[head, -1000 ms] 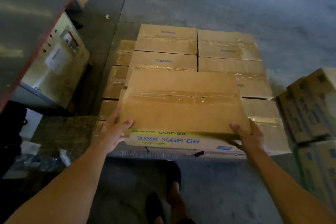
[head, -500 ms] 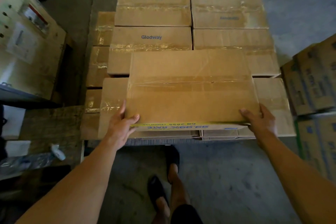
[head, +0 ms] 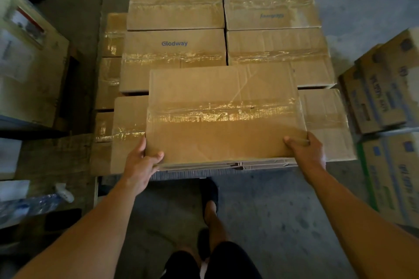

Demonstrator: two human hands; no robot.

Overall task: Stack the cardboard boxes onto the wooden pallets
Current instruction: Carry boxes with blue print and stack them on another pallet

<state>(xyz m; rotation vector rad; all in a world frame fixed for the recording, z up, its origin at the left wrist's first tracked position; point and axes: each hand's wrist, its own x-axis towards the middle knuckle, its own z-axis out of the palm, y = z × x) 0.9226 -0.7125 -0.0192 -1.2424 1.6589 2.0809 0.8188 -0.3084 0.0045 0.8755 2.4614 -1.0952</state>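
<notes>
I see the box (head: 224,115) at the near edge of the stack, about in its middle, and both my hands hold it. The left hand (head: 140,165) grasps the near left corner: the thumb lies on the top face and the fingers go along the left side. The right hand (head: 308,154) grasps the near right corner in the same way, thumb on top and the other fingers hidden behind the side. A band of shiny clear tape runs across the top of the box from left to right.

The box lies over the lower boxes (head: 127,133) of the near row, which show on its left and right. I cannot tell if it already rests on them or is just above them. Behind it, four boxes form a higher layer in two rows. The one just behind on the left carries the word Glodway (head: 174,43), and the far left one carries it too. The two on the right touch them along the middle line of the stack. The pallet under the stack I cannot make out.

On the floor (head: 272,222) to the right of the stack stand printed cartons (head: 385,102). Left of the stack is a pale cabinet (head: 29,63), and nearer to me a plastic bottle (head: 63,190) lies on a wooden surface. My feet in dark shoes (head: 209,192) stand on the floor near the stack's near edge.
</notes>
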